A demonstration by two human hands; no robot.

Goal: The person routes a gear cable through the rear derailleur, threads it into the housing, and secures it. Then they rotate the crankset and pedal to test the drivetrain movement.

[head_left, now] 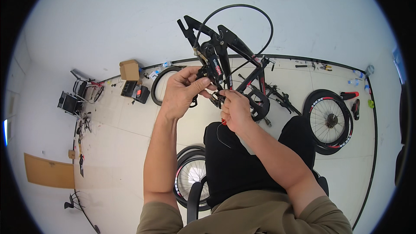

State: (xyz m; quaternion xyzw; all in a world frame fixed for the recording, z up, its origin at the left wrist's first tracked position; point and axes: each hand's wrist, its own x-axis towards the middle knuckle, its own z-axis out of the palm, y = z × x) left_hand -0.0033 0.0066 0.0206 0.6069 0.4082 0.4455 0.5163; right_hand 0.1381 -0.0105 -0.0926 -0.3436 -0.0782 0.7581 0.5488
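A black bicycle frame (236,41) with red and white markings stands in front of me, its forked ends pointing up. My left hand (184,91) is closed around a black derailleur (203,73) at the left side of the frame. Close beside it, my right hand (236,109) pinches at the derailleur's lower end; the fingers hide what they grip. A thin wire (220,138) hangs in a curve below my right hand, near a small red piece (224,122). One black cable (271,26) arches from near the derailleur over the frame to the right.
Wheels with tyres lie on the right (331,121) and beside my chair (190,173). A bare tyre (158,87) and a toolbox (135,92) are at the left, near an open cardboard box (129,70). Tools (307,65) and bottles (359,74) lie along the wall.
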